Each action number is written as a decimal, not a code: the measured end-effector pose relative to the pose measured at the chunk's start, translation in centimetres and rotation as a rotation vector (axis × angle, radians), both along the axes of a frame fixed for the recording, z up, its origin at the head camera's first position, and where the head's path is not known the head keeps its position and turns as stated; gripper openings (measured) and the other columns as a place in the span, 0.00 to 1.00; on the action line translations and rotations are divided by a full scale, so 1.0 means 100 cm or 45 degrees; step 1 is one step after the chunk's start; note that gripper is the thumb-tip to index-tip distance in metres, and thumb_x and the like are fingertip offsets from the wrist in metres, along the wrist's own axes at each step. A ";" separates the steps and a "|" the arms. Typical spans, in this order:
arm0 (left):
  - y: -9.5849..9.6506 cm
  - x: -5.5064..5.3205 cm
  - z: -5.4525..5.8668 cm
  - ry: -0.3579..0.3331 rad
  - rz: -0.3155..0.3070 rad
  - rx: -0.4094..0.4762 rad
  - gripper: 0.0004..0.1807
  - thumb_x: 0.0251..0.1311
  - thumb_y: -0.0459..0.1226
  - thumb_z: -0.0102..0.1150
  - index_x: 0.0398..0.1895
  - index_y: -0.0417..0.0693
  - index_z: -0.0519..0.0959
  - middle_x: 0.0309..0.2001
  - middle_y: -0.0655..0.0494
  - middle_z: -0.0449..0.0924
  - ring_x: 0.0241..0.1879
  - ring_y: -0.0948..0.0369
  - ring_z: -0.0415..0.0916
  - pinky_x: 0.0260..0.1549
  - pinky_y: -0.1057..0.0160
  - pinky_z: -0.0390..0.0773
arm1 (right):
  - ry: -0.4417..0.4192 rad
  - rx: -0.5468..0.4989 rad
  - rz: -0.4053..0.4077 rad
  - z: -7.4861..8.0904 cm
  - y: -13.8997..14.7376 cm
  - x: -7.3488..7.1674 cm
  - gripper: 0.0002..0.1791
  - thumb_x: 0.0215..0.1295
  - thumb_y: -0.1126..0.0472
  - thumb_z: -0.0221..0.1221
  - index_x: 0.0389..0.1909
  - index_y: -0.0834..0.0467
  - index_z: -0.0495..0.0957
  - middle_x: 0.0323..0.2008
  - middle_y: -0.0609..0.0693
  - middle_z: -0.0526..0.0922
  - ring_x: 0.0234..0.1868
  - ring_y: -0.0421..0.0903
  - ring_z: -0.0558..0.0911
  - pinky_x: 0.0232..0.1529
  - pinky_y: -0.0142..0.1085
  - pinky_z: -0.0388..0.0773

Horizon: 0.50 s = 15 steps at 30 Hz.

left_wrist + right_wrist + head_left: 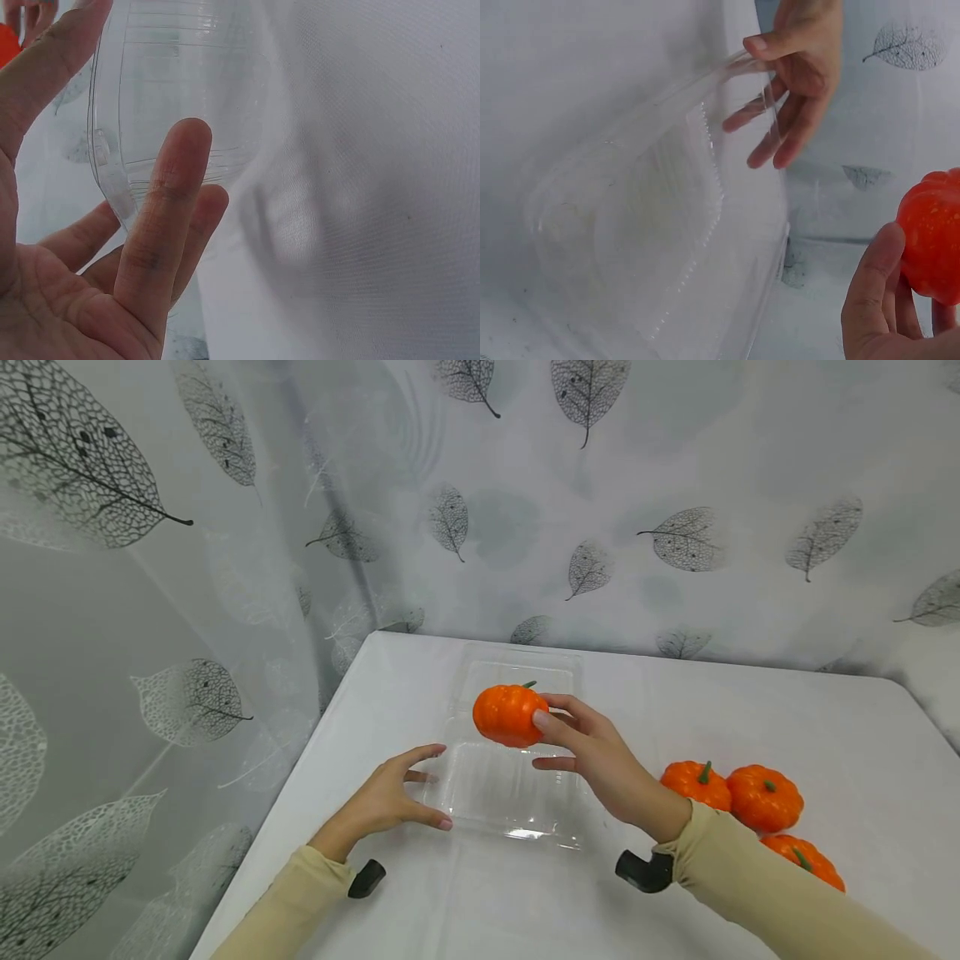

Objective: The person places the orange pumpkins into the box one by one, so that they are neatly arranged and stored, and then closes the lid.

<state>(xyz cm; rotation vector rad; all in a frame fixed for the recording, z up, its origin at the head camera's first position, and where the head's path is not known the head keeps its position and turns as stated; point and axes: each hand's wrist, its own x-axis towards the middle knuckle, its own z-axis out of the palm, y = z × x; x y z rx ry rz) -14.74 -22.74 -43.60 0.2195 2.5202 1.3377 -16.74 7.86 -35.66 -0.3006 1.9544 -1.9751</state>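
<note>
1. Pumpkin (506, 714): glossy, orange, squat and ribbed, green-stemmed; raised over the clear container (487, 781).
2. Right hand (600, 756): pinches the pumpkin's side, thumb opposing fingers.
3. Clear container: thin, shiny plastic with ridged walls.
4. Left hand (386, 797): apart from the right, fingers spread at the container's edge; contact uncertain.
5. Three similar pumpkins (765, 797): clustered on the finely textured white tabletop (525, 902).
6. Backdrop (517, 518): pale sheeting printed with skeletal leaves.
</note>
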 end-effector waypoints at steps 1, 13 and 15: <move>0.000 0.000 0.000 -0.001 0.002 -0.001 0.59 0.31 0.45 0.89 0.74 0.54 0.68 0.71 0.57 0.68 0.61 0.49 0.76 0.56 0.42 0.76 | -0.008 0.004 -0.003 0.000 -0.002 -0.002 0.29 0.77 0.49 0.56 0.70 0.59 0.64 0.62 0.61 0.75 0.58 0.57 0.79 0.52 0.49 0.83; 0.000 -0.001 0.000 -0.006 0.005 -0.002 0.59 0.31 0.45 0.89 0.74 0.55 0.69 0.71 0.56 0.68 0.61 0.49 0.75 0.55 0.43 0.77 | 0.002 -0.048 -0.047 0.003 -0.017 -0.024 0.27 0.77 0.49 0.56 0.68 0.58 0.65 0.61 0.60 0.76 0.56 0.58 0.81 0.53 0.48 0.82; 0.000 0.000 0.000 -0.008 0.007 -0.002 0.59 0.31 0.45 0.89 0.74 0.55 0.69 0.71 0.57 0.68 0.61 0.49 0.75 0.55 0.43 0.77 | -0.007 -0.047 -0.035 0.000 -0.020 -0.026 0.26 0.76 0.49 0.56 0.67 0.59 0.65 0.61 0.60 0.76 0.55 0.58 0.82 0.54 0.48 0.81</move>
